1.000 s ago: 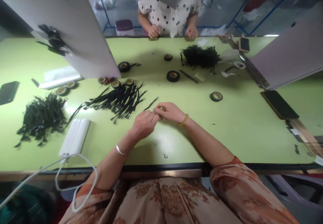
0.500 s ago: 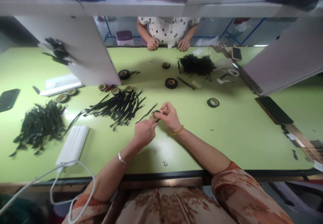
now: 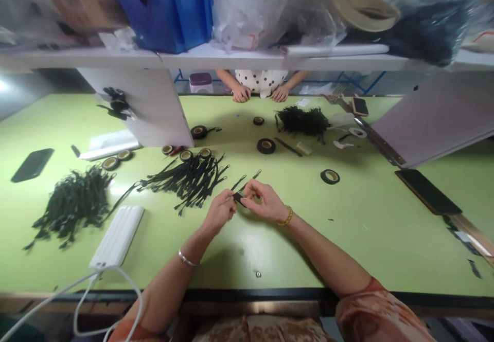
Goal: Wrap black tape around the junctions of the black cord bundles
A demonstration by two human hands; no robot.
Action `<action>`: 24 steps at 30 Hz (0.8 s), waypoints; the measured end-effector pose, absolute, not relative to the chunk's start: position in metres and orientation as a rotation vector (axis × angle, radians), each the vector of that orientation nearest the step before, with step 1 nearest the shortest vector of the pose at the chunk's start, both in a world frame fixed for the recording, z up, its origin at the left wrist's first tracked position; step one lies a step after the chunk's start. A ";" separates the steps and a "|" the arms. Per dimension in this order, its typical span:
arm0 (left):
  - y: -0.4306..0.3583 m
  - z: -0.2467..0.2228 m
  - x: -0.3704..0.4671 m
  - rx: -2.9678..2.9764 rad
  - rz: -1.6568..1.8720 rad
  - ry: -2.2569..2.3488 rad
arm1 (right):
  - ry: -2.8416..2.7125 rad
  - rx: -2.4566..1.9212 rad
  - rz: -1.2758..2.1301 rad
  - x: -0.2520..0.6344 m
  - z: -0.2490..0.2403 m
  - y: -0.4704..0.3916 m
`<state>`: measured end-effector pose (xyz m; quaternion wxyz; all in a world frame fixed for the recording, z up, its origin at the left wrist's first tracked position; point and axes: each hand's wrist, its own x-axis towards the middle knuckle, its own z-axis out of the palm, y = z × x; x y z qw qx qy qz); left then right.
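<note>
My left hand (image 3: 222, 210) and my right hand (image 3: 266, 202) meet over the green table, fingertips nearly touching. Both pinch at a roll of black tape (image 3: 239, 198), turned edge-on between them. A thin black cable with a looped end (image 3: 253, 178) sticks out beyond the fingers; its other end is hidden by my hands. Just left of it lies another short black cable (image 3: 238, 183). A fanned pile of black cables (image 3: 196, 180) lies to the left of my left hand.
Further left are a denser black cable heap (image 3: 75, 205) and a white power bank (image 3: 118, 236) with a cord. Several tape rolls lie about, one (image 3: 330, 176) at right. A phone (image 3: 428, 192) rests far right. Opposite, a person's hands (image 3: 242, 93) rest at the edge, below a loaded shelf (image 3: 247, 60).
The tape roll between my hands has turned from showing its cardboard core to edge-on. A second looped cable end now shows beyond my fingers. The whole view has tilted upward.
</note>
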<state>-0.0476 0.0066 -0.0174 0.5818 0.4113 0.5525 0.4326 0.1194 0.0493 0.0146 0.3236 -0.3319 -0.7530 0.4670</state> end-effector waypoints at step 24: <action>-0.005 -0.018 -0.051 2.940 0.576 1.439 | -2.233 -1.189 1.326 0.116 0.010 0.063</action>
